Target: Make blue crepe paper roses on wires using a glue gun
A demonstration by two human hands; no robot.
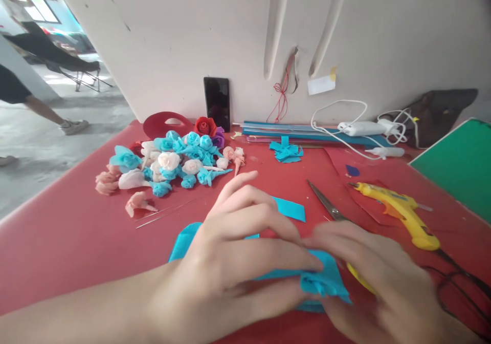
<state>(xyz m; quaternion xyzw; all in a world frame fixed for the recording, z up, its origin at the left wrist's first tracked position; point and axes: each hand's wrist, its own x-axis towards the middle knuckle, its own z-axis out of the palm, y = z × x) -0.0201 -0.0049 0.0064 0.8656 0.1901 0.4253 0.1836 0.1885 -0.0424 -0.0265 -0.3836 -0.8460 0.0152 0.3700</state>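
My left hand (238, 252) reaches in from the lower left, its thumb and index finger closed on a gathered strip of blue crepe paper (326, 277). Smeared by motion, my right hand (376, 277) meets it from the right, its fingers pressed at the edge of the same strip. More blue crepe paper (186, 239) shows behind my left wrist, and a flat cut piece of blue paper (289, 209) lies beyond the knuckles. The scissors (330, 203) rest partly under my right hand, blades pointing away, with a yellow handle showing.
Finished paper flowers (169, 159) are heaped at the left. A yellow glue gun (402, 211) with a black cord lies at the right. Blue scraps (286, 150), a propped phone (217, 103), a white power strip (362, 128) and a green board (456, 165) stand farther back on the red table (69, 262).
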